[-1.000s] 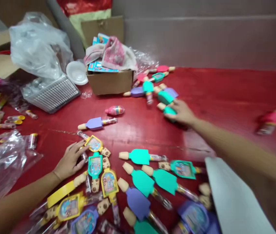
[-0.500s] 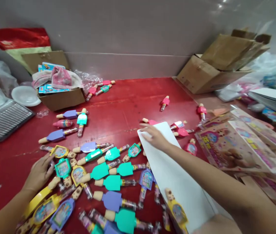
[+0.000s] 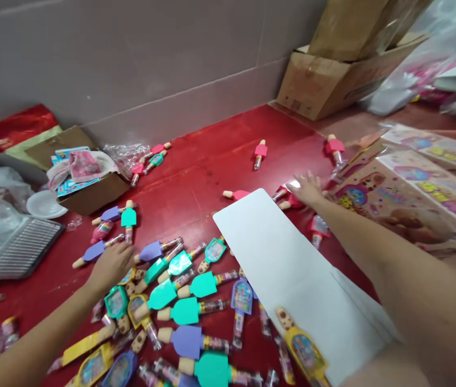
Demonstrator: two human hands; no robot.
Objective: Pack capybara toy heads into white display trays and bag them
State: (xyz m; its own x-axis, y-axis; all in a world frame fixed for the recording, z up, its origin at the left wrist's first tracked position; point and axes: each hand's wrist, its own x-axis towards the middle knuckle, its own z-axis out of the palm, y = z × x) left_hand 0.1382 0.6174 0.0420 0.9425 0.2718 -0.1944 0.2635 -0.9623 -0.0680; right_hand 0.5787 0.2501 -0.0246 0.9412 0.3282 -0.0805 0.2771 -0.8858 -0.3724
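Observation:
My left hand (image 3: 113, 263) is over the left side of the pile, fingers loosely stretched and slightly bent, close to a purple popsicle-shaped toy (image 3: 94, 251) and a yellow toy (image 3: 127, 277) partly hidden beneath it. I see no toy lifted in it. My right hand (image 3: 308, 189) reaches across a white cardboard sheet (image 3: 276, 247), fingers spread over pink popsicle-shaped toys (image 3: 291, 202); whether it touches them is hard to tell. Several green popsicle-shaped toys (image 3: 185, 312) with clear candy tubes lie in a row between my hands. A yellow toy (image 3: 302, 344) rests on the sheet's lower edge.
A small carton (image 3: 94, 196) with a pink cloth (image 3: 85, 165) stands at the back left, by a ridged tray (image 3: 26, 247). Printed boxes (image 3: 409, 209) lie on the right. Larger cartons (image 3: 312, 83) stand against the wall at the back right.
My right hand has moved off the white sheet to the right, onto the pink toys. My left hand has moved up and right, towards the purple toys. The view has turned and tilted.

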